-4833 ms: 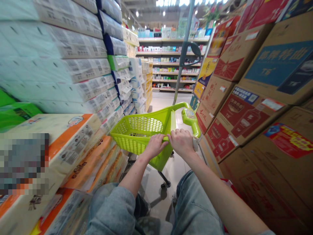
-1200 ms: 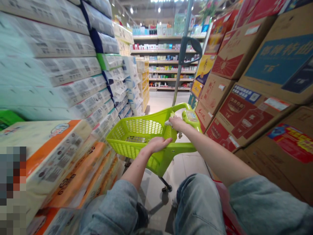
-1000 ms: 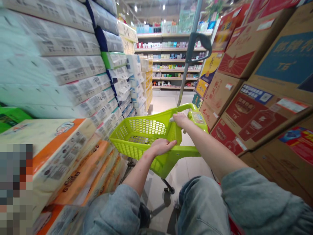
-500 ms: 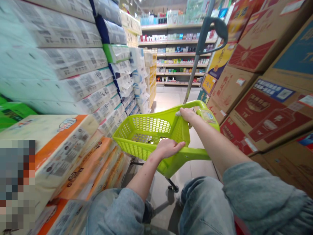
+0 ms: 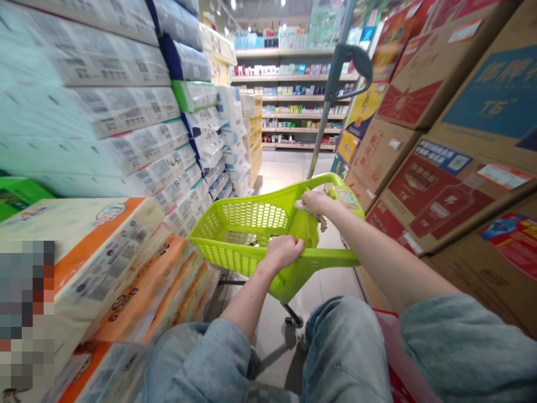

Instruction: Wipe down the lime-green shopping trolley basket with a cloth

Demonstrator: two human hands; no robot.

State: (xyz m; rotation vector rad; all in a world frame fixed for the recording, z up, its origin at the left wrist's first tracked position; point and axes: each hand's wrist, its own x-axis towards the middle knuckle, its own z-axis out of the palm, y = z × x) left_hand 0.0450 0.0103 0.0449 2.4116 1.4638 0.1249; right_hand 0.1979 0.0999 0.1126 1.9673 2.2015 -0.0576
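The green cart (image 5: 289, 280) stands under both hands on a pale tiled floor (image 5: 316, 288). The left hand (image 5: 284, 250) curls closed over its near rim; the right hand (image 5: 318, 202), farther forward, is bunched around a pale cloth (image 5: 299, 205). Wrapped packs (image 5: 130, 109) rise left of the hands, cartons (image 5: 392, 148) right, shelves (image 5: 289, 78) beyond. The cloth is mostly covered, the left fingertips are hidden, and the outermost cartons are cut off.

Pale wad (image 5: 300, 205) partly hidden by right hand (image 5: 318, 202); pole (image 5: 321, 129) cut off above.
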